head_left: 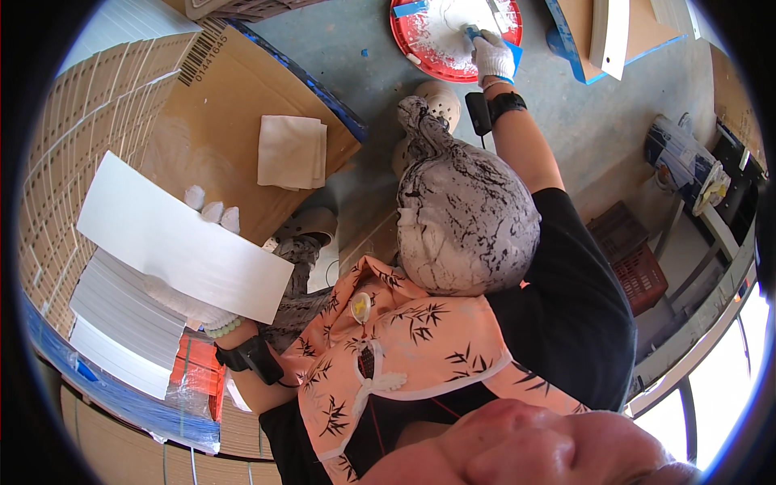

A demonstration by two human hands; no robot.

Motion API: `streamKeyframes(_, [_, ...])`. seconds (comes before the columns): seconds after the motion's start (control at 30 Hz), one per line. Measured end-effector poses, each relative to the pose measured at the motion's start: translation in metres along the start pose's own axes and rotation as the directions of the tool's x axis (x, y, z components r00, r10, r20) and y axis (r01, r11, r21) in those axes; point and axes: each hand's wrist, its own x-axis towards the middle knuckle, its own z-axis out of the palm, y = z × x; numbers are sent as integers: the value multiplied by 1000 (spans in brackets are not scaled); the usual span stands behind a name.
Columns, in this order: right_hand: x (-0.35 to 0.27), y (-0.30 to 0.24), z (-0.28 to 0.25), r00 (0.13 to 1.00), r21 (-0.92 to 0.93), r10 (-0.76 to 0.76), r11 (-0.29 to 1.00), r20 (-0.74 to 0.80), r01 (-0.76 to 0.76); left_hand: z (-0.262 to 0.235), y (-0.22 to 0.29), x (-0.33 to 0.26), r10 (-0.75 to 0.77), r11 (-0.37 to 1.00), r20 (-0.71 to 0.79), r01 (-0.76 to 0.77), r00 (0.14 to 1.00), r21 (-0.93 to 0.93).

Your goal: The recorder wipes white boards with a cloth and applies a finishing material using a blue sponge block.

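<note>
On my feed, left hand (184, 300) grips a white panel (182, 234); right hand (492, 58) (above a red tray (444, 74)) clutches a blue scraper (515, 56).

Panel (186, 238) at left, over the stack (129, 323); cloth (289, 152) on the cardboard (198, 121); tray (402, 52) up front, crates (640, 279) right!

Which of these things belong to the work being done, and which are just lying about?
In use, by the look of it:
- white board, held in the left hand
- blue tool, in the right hand
- round red tray with white stuff

Apparently just lying about:
- folded cloth, on brown cardboard
- red crate
</note>
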Motion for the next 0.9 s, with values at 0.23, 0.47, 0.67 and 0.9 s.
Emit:
streamKeyframes(0.23, [4,13,-2,999,96,-36,995,-39,40,-13,4,3,0,948,248,79,969,-309])
streamKeyframes(0.47, [5,3,-4,998,123,13,992,-64,-5,-14,3,2,-21,940,263,109,965,-324])
streamKeyframes(0.67, [3,2,-4,998,120,15,993,-67,-7,-15,-6,3,13,924,261,88,965,-373])
streamKeyframes(0.9, [5,9,-2,998,82,-19,996,-55,24,-12,-3,4,-2,937,240,85,971,-338])
